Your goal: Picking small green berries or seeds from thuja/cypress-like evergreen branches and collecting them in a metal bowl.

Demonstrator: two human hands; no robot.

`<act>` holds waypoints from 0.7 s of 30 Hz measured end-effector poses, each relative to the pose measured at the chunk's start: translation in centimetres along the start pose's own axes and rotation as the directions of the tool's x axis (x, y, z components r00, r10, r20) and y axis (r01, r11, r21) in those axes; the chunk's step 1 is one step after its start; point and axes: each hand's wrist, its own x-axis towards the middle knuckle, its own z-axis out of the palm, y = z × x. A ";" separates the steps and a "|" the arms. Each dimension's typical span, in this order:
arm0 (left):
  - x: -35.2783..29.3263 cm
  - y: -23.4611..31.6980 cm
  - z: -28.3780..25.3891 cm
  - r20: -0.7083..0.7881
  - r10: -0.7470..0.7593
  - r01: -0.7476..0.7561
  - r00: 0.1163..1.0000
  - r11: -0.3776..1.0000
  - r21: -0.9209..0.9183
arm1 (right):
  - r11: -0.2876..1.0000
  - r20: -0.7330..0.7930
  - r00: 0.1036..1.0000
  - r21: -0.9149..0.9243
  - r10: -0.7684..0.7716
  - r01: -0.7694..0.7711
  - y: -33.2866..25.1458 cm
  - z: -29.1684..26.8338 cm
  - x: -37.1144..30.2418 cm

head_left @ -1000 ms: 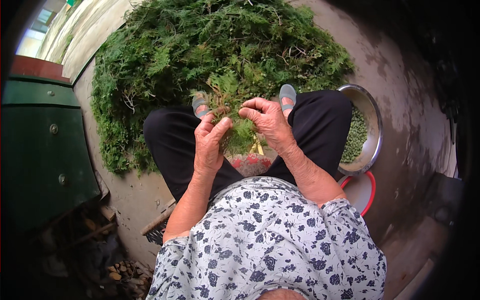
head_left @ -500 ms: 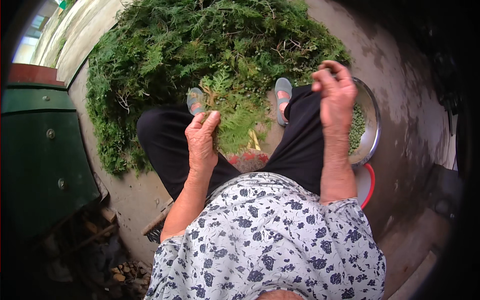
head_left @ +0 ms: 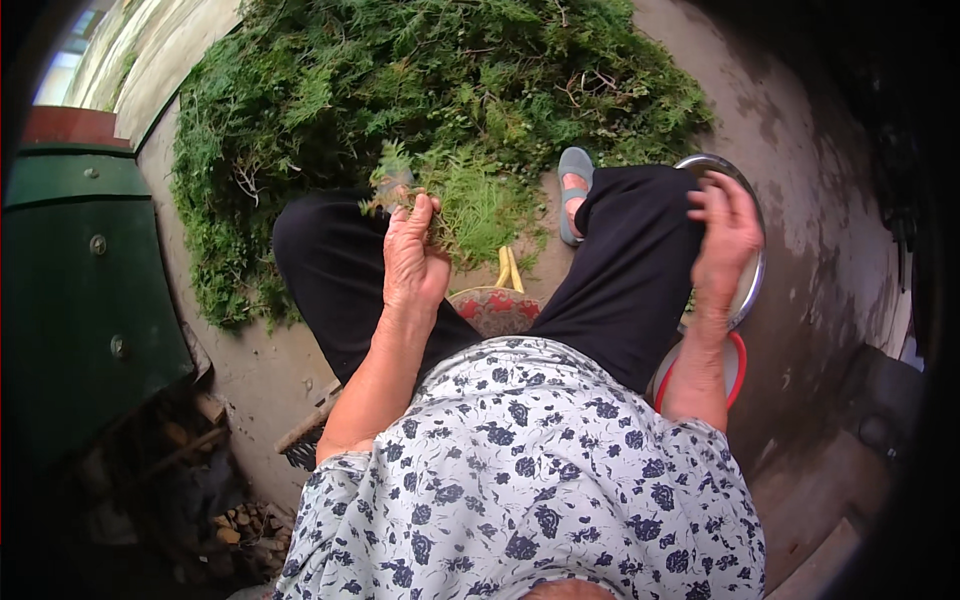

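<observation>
My left hand [head_left: 412,262] is closed, thumb and fingers pinching a small leafy evergreen sprig [head_left: 395,160] in front of my left knee. Over a round steel basin [head_left: 757,275] at the right is my right hand [head_left: 730,235], slightly blurred, its fingers apart and nothing visible in them. My right hand, wrist and knee cover most of the basin and the small green berries inside it. A large heap of cut evergreen branches [head_left: 430,80] lies beyond my feet, with loose light-green sprigs [head_left: 485,215] between my shoes.
A red-rimmed pale bowl [head_left: 741,365] stands beside the basin, partly under my right forearm. Between my thighs show a red patterned seat [head_left: 495,310] and a yellow forked piece [head_left: 510,268]. At the left are a dark green panel [head_left: 90,310] and chopped wood [head_left: 240,525].
My right hand has moved right and slightly down, over the basin, its fingers spreading. My left hand has shifted slightly right, and less of the sprig shows in it.
</observation>
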 end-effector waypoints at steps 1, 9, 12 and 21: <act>0.3 0.0 -0.2 -0.001 0.006 -0.006 1.000 1.000 -0.001 | 0.999 0.161 0.987 0.032 0.025 -0.031 -1.4 2.6 -1.3; 0.0 0.1 0.9 0.048 0.044 -0.047 0.998 0.997 0.057 | 0.928 0.838 0.481 -0.078 0.259 -0.365 -0.9 12.5 -8.6; -0.2 0.6 0.7 0.034 0.102 -0.106 0.994 0.981 0.163 | 0.849 0.765 0.525 -0.053 0.372 -0.526 -2.2 13.5 -8.8; 1.6 3.5 -2.3 0.065 0.157 -0.169 0.986 0.927 0.336 | 0.749 0.967 0.219 -0.242 0.131 0.617 6.5 14.1 -1.9</act>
